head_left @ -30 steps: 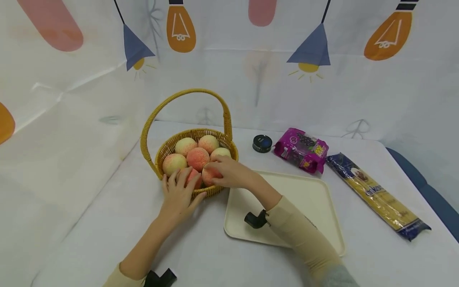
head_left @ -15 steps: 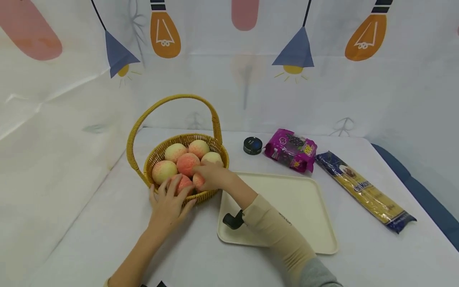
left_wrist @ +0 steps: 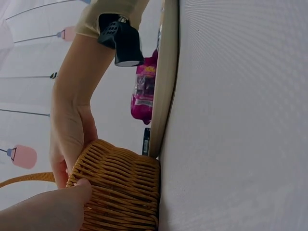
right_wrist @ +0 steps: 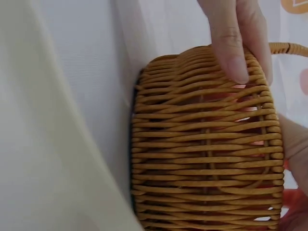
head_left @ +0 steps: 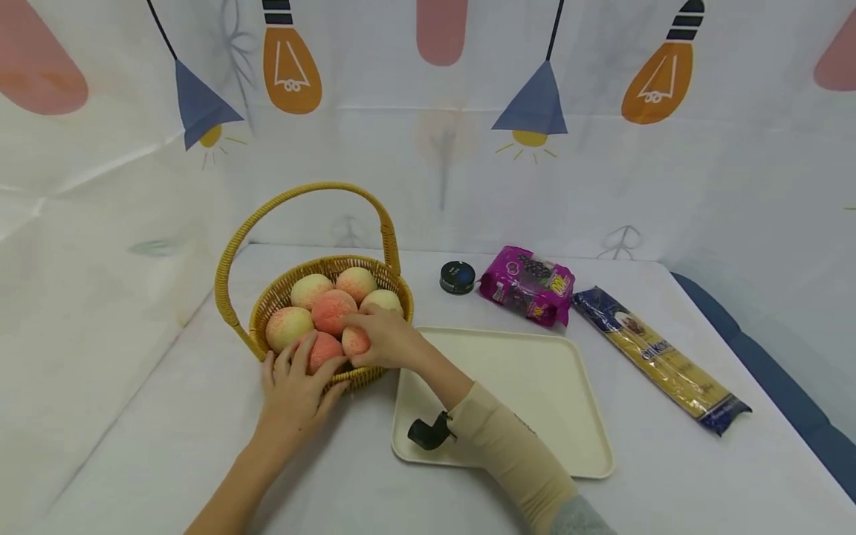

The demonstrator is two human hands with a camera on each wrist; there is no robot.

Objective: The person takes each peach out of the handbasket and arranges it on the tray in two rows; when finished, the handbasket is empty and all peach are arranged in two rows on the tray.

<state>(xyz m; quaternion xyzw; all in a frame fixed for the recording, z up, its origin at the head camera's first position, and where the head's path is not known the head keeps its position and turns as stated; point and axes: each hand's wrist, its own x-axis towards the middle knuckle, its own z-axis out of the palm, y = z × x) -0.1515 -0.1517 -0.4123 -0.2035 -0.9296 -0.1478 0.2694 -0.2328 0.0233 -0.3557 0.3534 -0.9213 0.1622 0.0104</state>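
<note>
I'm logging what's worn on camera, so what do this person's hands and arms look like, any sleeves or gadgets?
The left hand and right hand are bare. On the right are a beige sleeve, grey fabric higher up and an elbow-shaped black device near the cuff. The visible left forearm has no sleeve.

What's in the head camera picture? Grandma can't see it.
A right hand grips a peach in a yellow wicker basket; the left hand touches its front. Further right: cream tray, black tin, purple packet, long gold packet.

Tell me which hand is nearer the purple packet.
Right. The right hand is at the basket, left of the purple packet; the left hand is farther left, at the basket's near rim.
</note>
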